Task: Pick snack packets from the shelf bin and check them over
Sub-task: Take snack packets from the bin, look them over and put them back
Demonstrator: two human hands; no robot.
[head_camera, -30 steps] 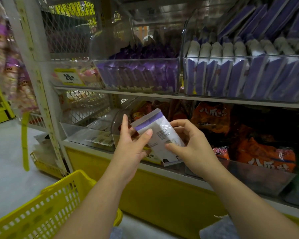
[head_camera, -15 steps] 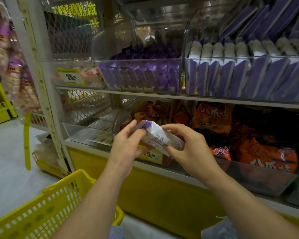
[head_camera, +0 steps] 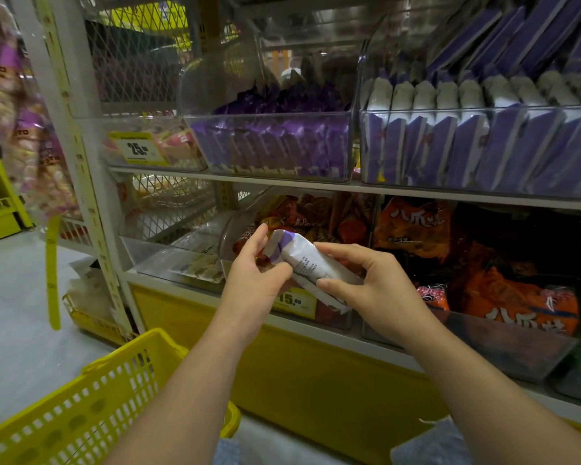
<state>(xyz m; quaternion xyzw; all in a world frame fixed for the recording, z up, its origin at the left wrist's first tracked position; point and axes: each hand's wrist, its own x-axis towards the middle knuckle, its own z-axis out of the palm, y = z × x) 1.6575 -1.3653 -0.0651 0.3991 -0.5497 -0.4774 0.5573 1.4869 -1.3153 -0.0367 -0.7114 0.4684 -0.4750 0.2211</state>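
Packet (head_camera: 304,261) pinched by both hands, left hand (head_camera: 254,280) at its upper end, right hand (head_camera: 366,283) covering the lower; print too blurred to read.

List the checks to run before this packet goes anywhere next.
1. Left hand grips one end of the white-and-purple snack packet: ok.
2. Right hand pinches the other end: ok.
3. Printed side faces the camera: ok, though the print is too small to read.
4. Packet sealed and undamaged: cannot tell; it looks bent between the hands.
5. Yellow plastic mesh basket sits below the left arm: ok.
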